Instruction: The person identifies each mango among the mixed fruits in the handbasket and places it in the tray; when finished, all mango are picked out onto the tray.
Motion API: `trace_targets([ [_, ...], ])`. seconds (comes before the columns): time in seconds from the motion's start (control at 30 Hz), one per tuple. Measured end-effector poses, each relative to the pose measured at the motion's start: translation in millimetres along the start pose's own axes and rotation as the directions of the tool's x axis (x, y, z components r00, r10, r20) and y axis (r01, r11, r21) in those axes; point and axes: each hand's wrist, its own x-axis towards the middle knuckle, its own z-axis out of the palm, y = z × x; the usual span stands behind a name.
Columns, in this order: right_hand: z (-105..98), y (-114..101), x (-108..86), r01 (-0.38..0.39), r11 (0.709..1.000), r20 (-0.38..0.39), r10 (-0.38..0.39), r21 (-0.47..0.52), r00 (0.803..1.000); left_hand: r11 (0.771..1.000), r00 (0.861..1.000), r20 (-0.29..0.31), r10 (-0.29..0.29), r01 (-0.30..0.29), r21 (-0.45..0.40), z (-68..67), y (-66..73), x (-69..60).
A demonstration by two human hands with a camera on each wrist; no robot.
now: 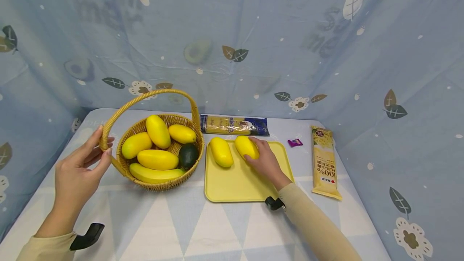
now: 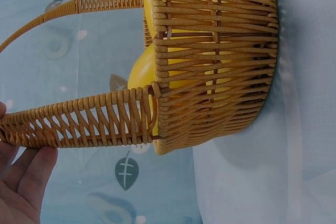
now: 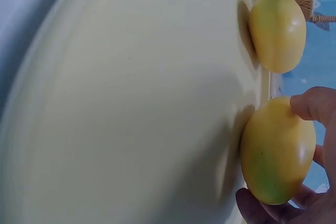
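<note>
At the left, my left hand (image 1: 79, 172) holds the side of the arched handle (image 2: 79, 121) of a wicker basket (image 1: 159, 185) between thumb and fingers. Inside the basket lie several yellow mangoes (image 1: 158, 132), a banana (image 1: 156, 173) and a dark green avocado (image 1: 188, 156). My right hand (image 1: 267, 162) grips a yellow mango (image 3: 278, 150) on the yellow tray (image 1: 235, 190), thumb on one side and fingers on the other. A second mango (image 1: 221, 152) lies to its left on the same tray, apart from the hand.
Behind the tray lies a blue-ended pasta packet (image 1: 235, 125). A small purple wrapped candy (image 1: 295, 143) sits right of the tray, and a tall yellow noodle packet (image 1: 324, 162) lies farther right. Patterned curtains (image 1: 217, 43) enclose the table at the back and sides.
</note>
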Motion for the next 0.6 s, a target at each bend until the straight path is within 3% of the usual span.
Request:
trace_targets([
  [0.23,-0.4,2.2,-2.4,0.016,1.000,0.001,-0.016,-0.006,1.000,1.000,1.000,-0.004,0.006,-0.006,0.002,0.1,-2.4,-0.5],
  [0.6,1.9,3.6,-0.5,-0.025,1.000,0.026,0.025,-0.003,0.999,1.000,1.000,0.000,0.003,-0.003,0.001,0.4,-1.4,-0.8],
])
